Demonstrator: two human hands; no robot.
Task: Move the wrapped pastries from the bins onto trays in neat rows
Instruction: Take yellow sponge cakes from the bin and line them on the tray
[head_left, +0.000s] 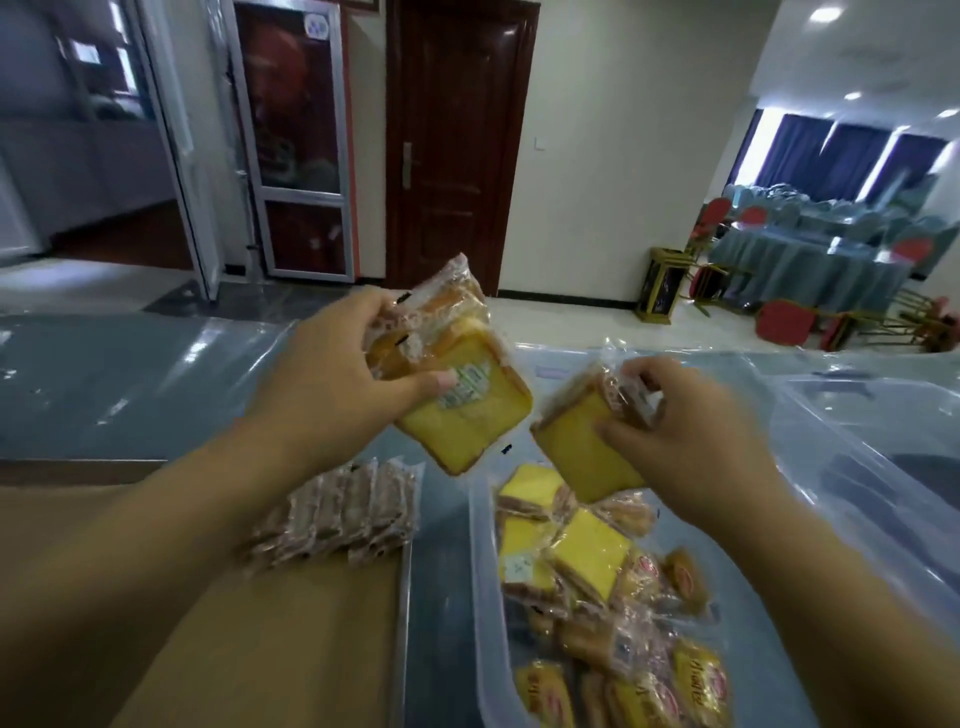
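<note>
Above the near end of the clear plastic bin (480, 571), I have both hands raised and loaded. My left hand (332, 384) grips a small stack of wrapped cake slices (467, 410), thumb pressed across the label on the front pack and fingers curled behind. That keeps the packs squared together so they can go down as one. My right hand (691, 436) pinches a single wrapped slice (576, 452) near its crimped end, fingers curled round the wrapper, just beside the stack. I judge it is about to join the bundle. In the bin below lies a loose heap of wrapped pastries (587, 561), yellow slices mixed with red-labelled packs, facing every way. To its left, the brown tray (260, 623) carries one row of wrapped pastries (343, 506) standing on edge, side against side. That upright packing saves room and sets the line for the next row. With one row down and a heap left, I judge the job is at an early stage.
</note>
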